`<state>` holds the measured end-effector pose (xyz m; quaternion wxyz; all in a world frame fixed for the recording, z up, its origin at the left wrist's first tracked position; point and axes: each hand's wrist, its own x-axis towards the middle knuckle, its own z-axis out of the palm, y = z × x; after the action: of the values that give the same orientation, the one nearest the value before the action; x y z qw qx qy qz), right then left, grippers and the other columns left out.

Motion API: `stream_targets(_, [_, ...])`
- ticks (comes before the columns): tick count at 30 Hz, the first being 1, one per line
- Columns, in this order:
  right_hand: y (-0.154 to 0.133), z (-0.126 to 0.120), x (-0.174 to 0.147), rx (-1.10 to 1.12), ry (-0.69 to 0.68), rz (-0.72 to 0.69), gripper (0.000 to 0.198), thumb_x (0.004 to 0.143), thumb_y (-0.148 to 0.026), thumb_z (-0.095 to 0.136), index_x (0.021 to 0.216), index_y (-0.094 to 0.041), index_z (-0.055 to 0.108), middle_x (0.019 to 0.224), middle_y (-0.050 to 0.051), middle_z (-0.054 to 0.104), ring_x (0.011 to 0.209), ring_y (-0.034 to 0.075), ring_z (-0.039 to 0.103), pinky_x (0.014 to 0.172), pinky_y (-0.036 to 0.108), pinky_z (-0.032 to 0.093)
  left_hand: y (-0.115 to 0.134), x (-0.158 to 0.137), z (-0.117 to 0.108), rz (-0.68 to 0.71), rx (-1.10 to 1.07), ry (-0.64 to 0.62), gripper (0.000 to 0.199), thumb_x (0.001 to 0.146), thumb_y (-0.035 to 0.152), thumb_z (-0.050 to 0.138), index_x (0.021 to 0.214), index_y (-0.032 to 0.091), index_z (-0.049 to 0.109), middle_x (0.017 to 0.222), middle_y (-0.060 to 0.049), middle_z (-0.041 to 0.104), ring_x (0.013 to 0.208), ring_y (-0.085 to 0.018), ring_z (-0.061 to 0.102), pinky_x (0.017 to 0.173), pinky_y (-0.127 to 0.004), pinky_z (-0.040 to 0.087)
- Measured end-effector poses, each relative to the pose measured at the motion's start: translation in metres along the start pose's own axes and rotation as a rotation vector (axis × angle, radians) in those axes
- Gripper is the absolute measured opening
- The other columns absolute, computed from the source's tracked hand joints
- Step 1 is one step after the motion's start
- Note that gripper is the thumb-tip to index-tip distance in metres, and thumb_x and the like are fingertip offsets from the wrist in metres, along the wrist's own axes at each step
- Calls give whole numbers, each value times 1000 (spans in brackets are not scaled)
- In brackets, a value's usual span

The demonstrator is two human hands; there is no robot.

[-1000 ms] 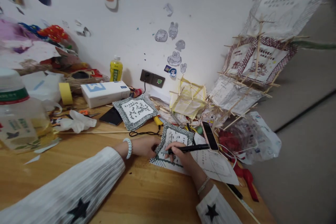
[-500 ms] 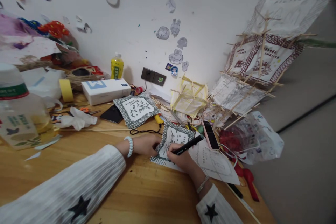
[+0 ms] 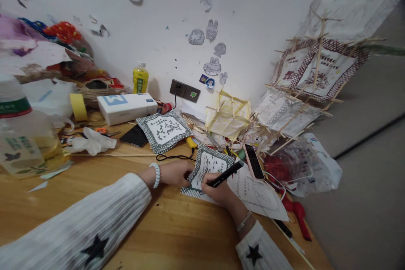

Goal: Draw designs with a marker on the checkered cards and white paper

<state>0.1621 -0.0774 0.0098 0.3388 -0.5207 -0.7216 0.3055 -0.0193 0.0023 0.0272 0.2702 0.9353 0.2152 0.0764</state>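
Observation:
A black marker pen (image 3: 228, 174) is gripped in my right hand (image 3: 216, 188), its tip end hidden by the fingers low over a decorated sheet of paper (image 3: 209, 164). That sheet has a dark crosshatched border with small dark marks inside. My left hand (image 3: 177, 174) lies at the sheet's left edge, fingers curled together; whether they pinch the paper I cannot make out. Behind it, a second paper panel (image 3: 164, 130) with a similar border partly covers a black phone (image 3: 134, 136). Under my right wrist and to its right lies a white sheet with line drawings (image 3: 256, 192).
A pink-edged phone (image 3: 254, 162) lies behind the drawings. At left stand a large bottle (image 3: 23, 143), a white box (image 3: 126, 107) and a yellow drink bottle (image 3: 140, 79). Stick-framed paper panels (image 3: 319, 69) rise at right, above a plastic bag (image 3: 316, 166). A cable (image 3: 174, 157) crosses the table.
The camera view has shifted very slightly. Both hands, the marker pen and the sheet stay in nearly the same places.

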Motion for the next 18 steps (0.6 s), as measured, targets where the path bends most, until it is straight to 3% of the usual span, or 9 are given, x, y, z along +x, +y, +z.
stream_targets(11, [7, -1, -3, 62, -59, 26, 18, 63, -13, 50, 48, -18, 42, 47, -6, 40, 47, 8, 36, 46, 20, 28, -2, 0, 1, -1, 5, 5, 9, 62, 17, 59, 71, 17, 55, 70, 2, 57, 62, -13, 50, 54, -20, 35])
stream_targets(18, [1, 0, -3, 146, -53, 167, 16, 68, -14, 50, 52, -17, 50, 41, -7, 43, 40, 7, 40, 41, 18, 29, 0, -1, 0, -5, 5, 6, 10, 62, 17, 59, 71, 17, 56, 69, 2, 57, 62, -13, 49, 54, -20, 35])
